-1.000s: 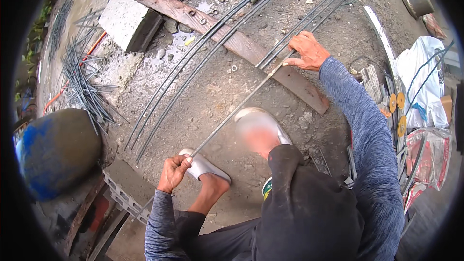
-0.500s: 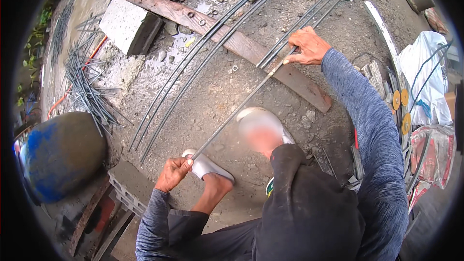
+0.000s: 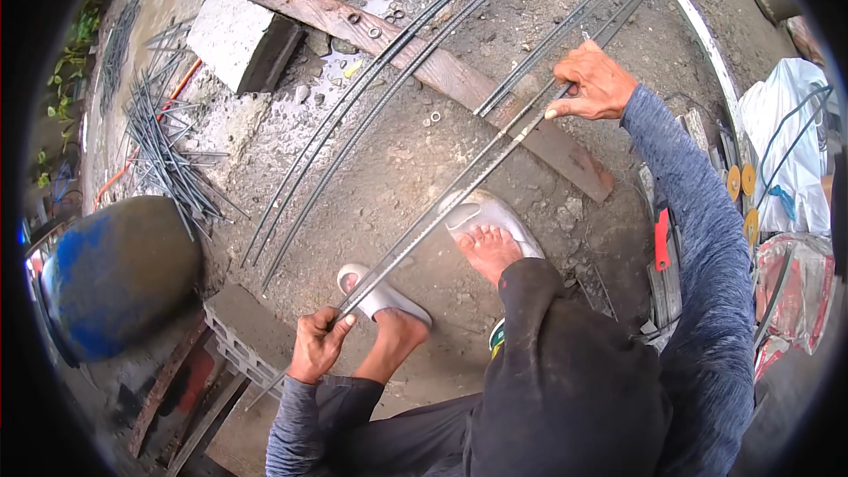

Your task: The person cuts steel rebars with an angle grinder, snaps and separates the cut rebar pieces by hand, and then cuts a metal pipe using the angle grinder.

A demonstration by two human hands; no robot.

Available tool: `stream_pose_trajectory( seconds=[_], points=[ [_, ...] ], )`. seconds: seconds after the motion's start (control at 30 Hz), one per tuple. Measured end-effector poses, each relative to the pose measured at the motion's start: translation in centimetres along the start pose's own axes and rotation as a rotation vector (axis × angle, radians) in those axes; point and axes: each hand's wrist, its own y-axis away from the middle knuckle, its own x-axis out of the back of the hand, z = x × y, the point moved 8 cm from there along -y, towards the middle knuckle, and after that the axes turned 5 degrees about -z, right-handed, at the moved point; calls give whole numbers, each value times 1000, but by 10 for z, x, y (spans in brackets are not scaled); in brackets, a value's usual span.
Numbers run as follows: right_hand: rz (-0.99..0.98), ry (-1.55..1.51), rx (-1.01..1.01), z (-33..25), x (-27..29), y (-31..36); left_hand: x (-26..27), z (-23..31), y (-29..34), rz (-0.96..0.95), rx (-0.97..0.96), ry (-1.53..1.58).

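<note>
Two thin steel rods [image 3: 466, 193] stretch slantwise between my hands, lying close together and converging toward the grips. My left hand [image 3: 320, 343] is closed on their near end, thumb on top, beside my left sandal [image 3: 389, 303]. At the far end, my right hand [image 3: 594, 84] pinches them between thumb and fingers, above the wooden plank [image 3: 565, 163]. Several longer rods [image 3: 565, 26] lie on the ground just beyond my right hand. Another group of long rods [image 3: 349, 124] crosses the plank farther left.
Concrete blocks [image 3: 231, 40] stand at the far left, near a heap of short cut rods [image 3: 163, 150]. A blue-stained rounded container [image 3: 124, 278] and a hollow block [image 3: 252, 327] sit at the left. Yellow discs [image 3: 749, 178] and a white sack [image 3: 777, 124] lie right.
My right hand has shifted right and my left hand slightly nearer to me. Two rods now show between my hands, where one was visible before.
</note>
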Motion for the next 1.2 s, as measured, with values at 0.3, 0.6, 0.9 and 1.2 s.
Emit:
stream_pose_trajectory(
  seconds=[0.3,0.6,0.9,1.2],
  points=[
    [-148,-96,-116,16,-35,-52,-38,-56,-34,-443,321,663],
    [-160,-15,-238,35,-103,-71,-26,-19,-55,-189,138,155],
    [-333,141,-316,29,-94,-84,76,247,-12,368,-87,-622],
    [-312,96,-336,53,-110,-72,74,217,-43,353,-38,-626]
  ],
)
